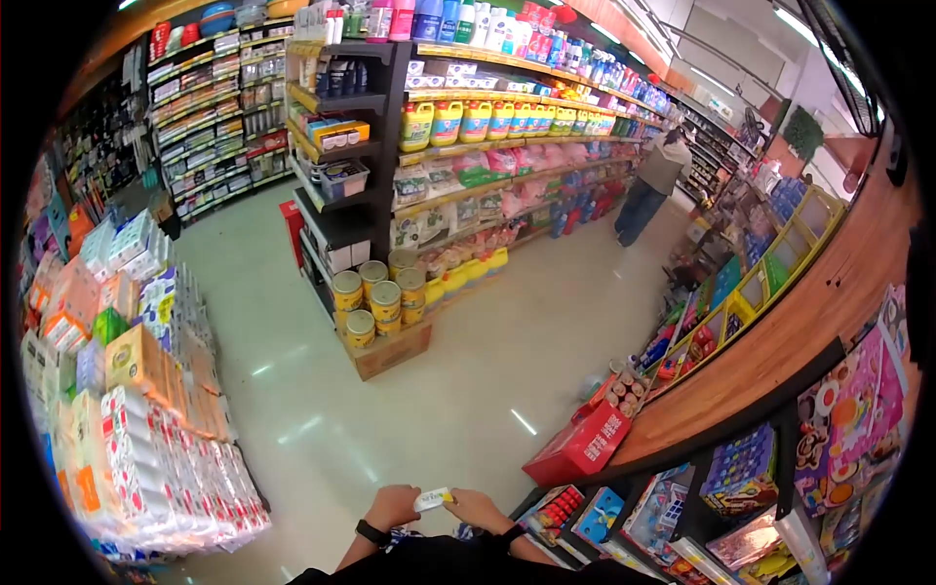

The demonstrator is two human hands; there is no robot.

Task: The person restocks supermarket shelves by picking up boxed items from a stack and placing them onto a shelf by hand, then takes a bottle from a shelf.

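Low in the head view, my left hand (392, 506) and my right hand (476, 509) are close together in front of my body. Between them they hold a small white box (431, 499) with a yellow end and dark print too small to read. My left fingers close on its left side, and my right fingers pinch the yellow end. A dark band circles my left wrist, and another dark band shows at my right wrist. Below the hands, the floor is partly covered by my dark clothing.
Shelves with yellow-labelled jugs (447, 124) stand ahead, with yellow tins (386, 300) on a wooden base at their end. Tissue packs (146, 448) are stacked at left. A red box (585, 444) and a wooden counter (721, 341) lie right. A person (655, 185) stands in the far aisle.
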